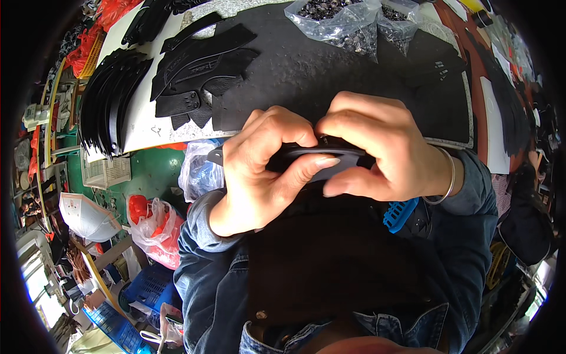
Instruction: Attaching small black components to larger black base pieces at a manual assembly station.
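Observation:
A black leather-like piece [348,160] is held up in front of my chest, near the table's front edge. My left hand [253,165] is closed round it, the thumb lying along its near face and the fingers curled over its top edge. A rounded end of the piece sticks out past that hand on the left. My right hand [392,144] pinches the other side, its fingertips at the top edge close to the left fingers. Something small and dark shows at the right fingertips, too small to name. The palms hide much of the piece.
On the table lie a black mat [277,76], stacked black leather pieces [200,65] and a bundle of black straps [112,100]. Clear bags of small metal parts [339,23] stand at the back. A white basket [106,171] and red plastic bags [156,227] are at the left.

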The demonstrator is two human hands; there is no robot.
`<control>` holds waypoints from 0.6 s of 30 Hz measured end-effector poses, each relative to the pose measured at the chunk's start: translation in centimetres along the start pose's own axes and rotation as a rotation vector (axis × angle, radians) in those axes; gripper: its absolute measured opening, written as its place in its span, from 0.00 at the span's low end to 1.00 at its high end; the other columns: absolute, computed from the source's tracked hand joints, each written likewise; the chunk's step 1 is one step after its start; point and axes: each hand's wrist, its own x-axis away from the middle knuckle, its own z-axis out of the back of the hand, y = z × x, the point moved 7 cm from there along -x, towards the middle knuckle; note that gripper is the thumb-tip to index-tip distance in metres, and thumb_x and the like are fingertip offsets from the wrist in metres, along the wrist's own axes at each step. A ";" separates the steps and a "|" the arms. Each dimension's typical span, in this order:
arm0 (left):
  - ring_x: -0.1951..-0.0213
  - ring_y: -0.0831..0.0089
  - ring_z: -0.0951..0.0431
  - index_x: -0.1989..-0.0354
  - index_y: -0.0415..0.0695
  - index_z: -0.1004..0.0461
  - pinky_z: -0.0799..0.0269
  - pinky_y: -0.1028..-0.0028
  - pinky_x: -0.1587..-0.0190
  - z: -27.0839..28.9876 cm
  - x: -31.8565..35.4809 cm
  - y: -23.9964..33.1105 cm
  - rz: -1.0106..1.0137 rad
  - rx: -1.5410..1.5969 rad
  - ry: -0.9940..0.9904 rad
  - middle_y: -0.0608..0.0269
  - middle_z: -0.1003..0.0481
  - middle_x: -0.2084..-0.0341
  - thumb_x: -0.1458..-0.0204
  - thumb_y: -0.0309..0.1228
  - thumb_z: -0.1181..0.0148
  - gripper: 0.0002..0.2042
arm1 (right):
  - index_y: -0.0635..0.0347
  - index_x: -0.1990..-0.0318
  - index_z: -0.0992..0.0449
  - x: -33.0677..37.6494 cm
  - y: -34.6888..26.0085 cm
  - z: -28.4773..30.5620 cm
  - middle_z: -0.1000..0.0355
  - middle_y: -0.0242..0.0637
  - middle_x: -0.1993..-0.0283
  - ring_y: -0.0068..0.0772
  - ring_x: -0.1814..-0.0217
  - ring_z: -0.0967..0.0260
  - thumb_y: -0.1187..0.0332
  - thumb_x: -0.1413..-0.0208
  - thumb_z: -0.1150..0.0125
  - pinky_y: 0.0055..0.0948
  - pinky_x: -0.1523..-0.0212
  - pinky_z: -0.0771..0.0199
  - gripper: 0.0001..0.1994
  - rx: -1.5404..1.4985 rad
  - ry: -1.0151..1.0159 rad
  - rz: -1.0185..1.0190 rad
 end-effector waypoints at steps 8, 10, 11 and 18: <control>0.75 0.69 0.28 0.74 0.42 0.29 0.38 0.74 0.69 0.0 0.4 0.4 -0.015 -0.081 0.039 0.63 0.27 0.77 0.65 0.23 0.32 0.11 | 0.65 0.71 0.31 0.4 -0.3 -0.8 0.38 0.38 0.75 0.37 0.79 0.38 0.61 0.56 0.35 0.31 0.79 0.37 0.16 0.091 -0.016 -0.043; 0.75 0.69 0.28 0.74 0.42 0.29 0.38 0.74 0.68 0.1 0.3 0.1 0.004 -0.066 0.020 0.63 0.27 0.77 0.66 0.23 0.33 0.11 | 0.68 0.70 0.30 0.4 0.1 -1.0 0.38 0.40 0.75 0.38 0.79 0.38 0.59 0.54 0.36 0.31 0.79 0.39 0.18 0.035 -0.026 -0.108; 0.74 0.68 0.28 0.74 0.43 0.29 0.38 0.74 0.68 0.1 0.3 -0.1 0.023 -0.044 -0.006 0.63 0.27 0.77 0.66 0.22 0.33 0.11 | 0.68 0.70 0.30 0.4 0.0 -0.9 0.38 0.40 0.75 0.38 0.79 0.38 0.59 0.54 0.36 0.31 0.79 0.39 0.18 0.033 -0.027 -0.100; 0.73 0.74 0.29 0.71 0.37 0.30 0.33 0.78 0.69 0.2 0.6 -1.0 0.055 0.060 -0.044 0.60 0.29 0.75 0.58 0.23 0.35 0.09 | 0.63 0.73 0.31 -0.7 -1.0 -1.1 0.41 0.36 0.76 0.35 0.79 0.39 0.64 0.59 0.35 0.31 0.79 0.37 0.13 0.167 -0.017 -0.006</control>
